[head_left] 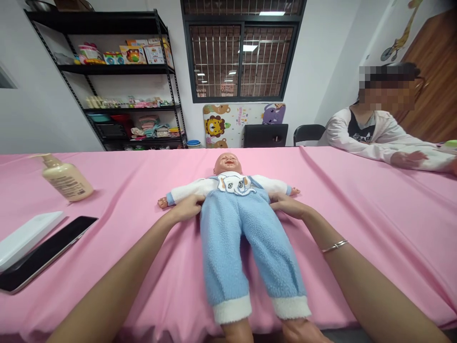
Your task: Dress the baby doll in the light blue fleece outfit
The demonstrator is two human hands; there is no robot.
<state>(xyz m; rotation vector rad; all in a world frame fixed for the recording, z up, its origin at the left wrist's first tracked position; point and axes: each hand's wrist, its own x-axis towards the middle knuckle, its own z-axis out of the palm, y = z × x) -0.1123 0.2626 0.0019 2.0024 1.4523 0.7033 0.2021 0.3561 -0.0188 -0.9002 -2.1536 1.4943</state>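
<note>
Pink cloth (pixel 117 181) lies beneath our doll (pixel 235 209), face-up before us. Our left hand (pixel 190 207) and right hand (pixel 288 205) touch the trousers' (pixel 246 226) sides, fingertips hidden; we cannot tell whether they pinch. Uneven pulling could twist the doll.

A doll (pixel 228 214) is lying on a counter (pixel 143 171), right of a bottle (pixel 67 181) and phone (pixel 46 255); a shelving unit (pixel 117 69) is standing behind.
</note>
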